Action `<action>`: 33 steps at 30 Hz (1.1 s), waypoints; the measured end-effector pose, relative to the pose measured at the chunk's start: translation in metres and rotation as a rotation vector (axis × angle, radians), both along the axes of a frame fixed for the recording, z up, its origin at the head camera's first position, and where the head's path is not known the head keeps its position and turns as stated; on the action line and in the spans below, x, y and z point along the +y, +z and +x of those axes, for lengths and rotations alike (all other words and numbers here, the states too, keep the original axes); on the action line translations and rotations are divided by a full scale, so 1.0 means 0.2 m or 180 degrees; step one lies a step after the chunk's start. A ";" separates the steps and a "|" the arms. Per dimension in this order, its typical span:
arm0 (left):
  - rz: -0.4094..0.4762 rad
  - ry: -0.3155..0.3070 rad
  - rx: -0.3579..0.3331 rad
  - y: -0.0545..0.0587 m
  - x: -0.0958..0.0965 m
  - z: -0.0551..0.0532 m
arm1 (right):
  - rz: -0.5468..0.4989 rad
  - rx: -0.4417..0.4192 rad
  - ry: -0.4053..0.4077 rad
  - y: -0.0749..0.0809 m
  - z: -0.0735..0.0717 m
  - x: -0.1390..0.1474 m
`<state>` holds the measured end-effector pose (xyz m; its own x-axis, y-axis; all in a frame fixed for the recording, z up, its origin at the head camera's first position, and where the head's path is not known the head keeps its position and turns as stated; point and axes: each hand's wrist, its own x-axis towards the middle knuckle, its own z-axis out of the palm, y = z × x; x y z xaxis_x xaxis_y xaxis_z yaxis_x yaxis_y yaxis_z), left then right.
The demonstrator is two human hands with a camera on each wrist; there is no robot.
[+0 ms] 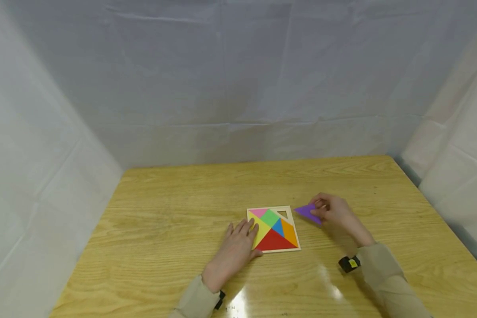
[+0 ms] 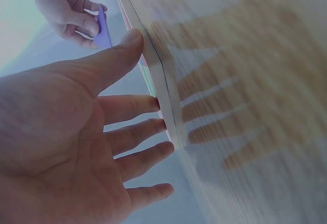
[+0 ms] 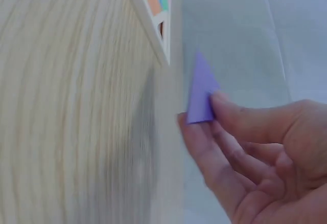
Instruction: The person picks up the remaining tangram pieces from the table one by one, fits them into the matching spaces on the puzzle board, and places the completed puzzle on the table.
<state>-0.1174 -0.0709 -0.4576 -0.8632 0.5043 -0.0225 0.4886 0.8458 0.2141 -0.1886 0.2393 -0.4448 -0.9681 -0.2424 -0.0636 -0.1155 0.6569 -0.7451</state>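
Observation:
A square wooden tangram board (image 1: 280, 251) lies on the table, filled with yellow, red, pink, green, blue and orange pieces. Its upper right corner shows bare wood with a small triangular cutout (image 1: 282, 214). My left hand (image 1: 235, 248) rests on the board's left side, fingers spread over the yellow triangle (image 1: 261, 229) and thumb at the lower edge. Just right of the board, my right hand (image 1: 334, 213) pinches a purple triangle (image 1: 307, 213) between thumb and fingers, raised above the table. The right wrist view shows this purple triangle (image 3: 201, 93) apart from the board.
The wooden table (image 1: 163, 212) reaches around the board on all sides. White cloth (image 1: 230, 88) hangs behind it and along both sides. A black wrist device (image 1: 349, 264) sits at the right sleeve.

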 end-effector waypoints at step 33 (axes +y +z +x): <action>-0.0005 0.0009 0.0014 0.01 0.01 0.01 | -0.0188 0.0042 -0.0126 -0.05 -0.08 -0.24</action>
